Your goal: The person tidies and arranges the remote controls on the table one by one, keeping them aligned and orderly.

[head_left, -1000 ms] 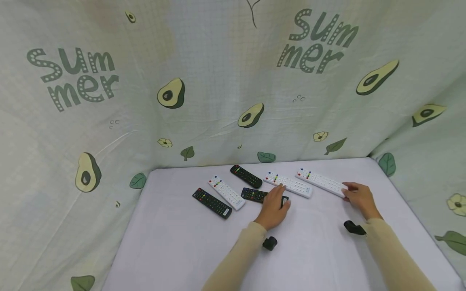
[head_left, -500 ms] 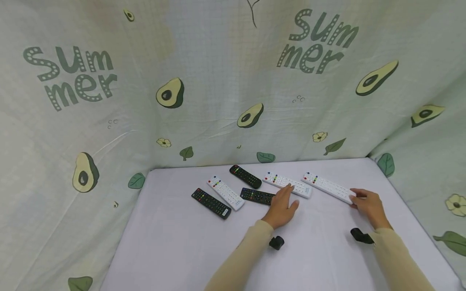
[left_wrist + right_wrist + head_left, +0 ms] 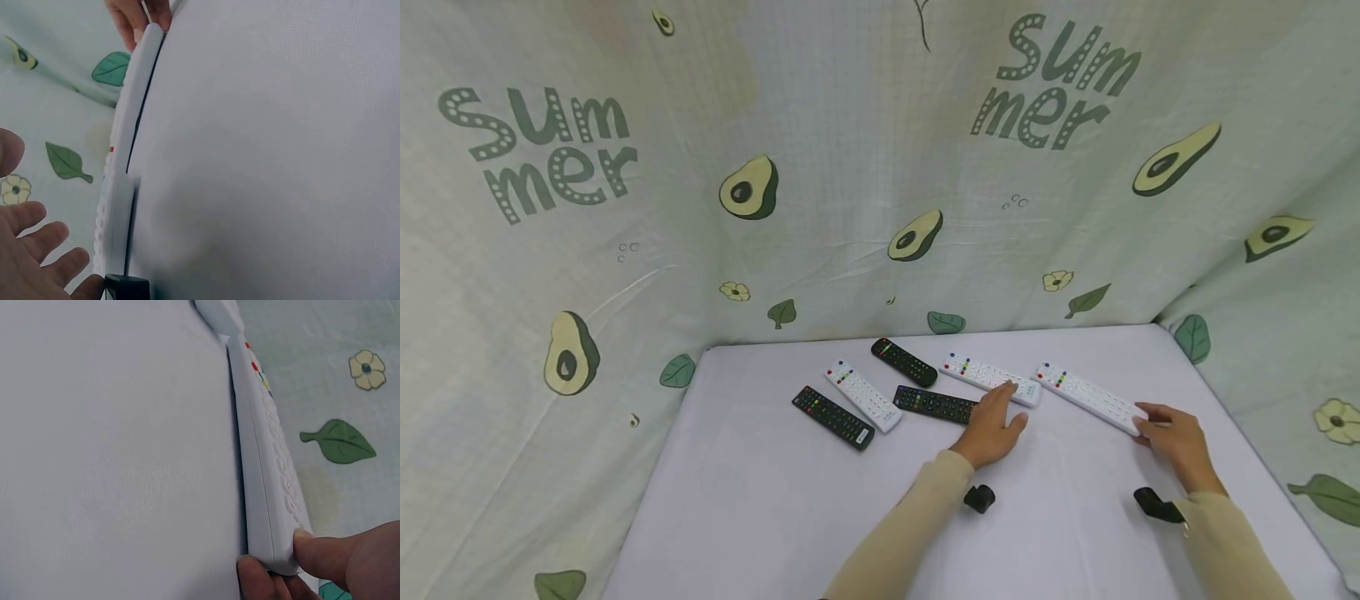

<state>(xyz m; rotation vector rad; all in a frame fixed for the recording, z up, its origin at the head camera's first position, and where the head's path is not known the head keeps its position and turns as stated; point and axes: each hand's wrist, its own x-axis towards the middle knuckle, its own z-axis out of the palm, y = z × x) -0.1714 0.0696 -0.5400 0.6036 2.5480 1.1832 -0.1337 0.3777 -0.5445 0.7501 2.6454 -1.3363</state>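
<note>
My right hand (image 3: pixel 1177 443) pinches the near end of a white remote control (image 3: pixel 1086 395); in the right wrist view the thumb (image 3: pixel 328 553) lies on its button side. That remote slants across the table, its far end close to another white remote control (image 3: pixel 981 372). Above the near part of this second remote is my left hand (image 3: pixel 994 429), fingers extended and spread; whether they touch it I cannot tell. The same hand partly covers the right end of a black remote control (image 3: pixel 932 403).
Farther left lie another white remote (image 3: pixel 863 396), a black one (image 3: pixel 832 418) and, at the back, a black one (image 3: pixel 904 362). A white cloth covers the table (image 3: pixel 760 517). Behind it hangs a printed curtain (image 3: pixel 835 167). Each wrist carries a black camera mount (image 3: pixel 980 498).
My right hand has drawn the white remote right and toward me, its far end now nearer the second white remote. My left hand has shifted right, uncovering more of the black remote.
</note>
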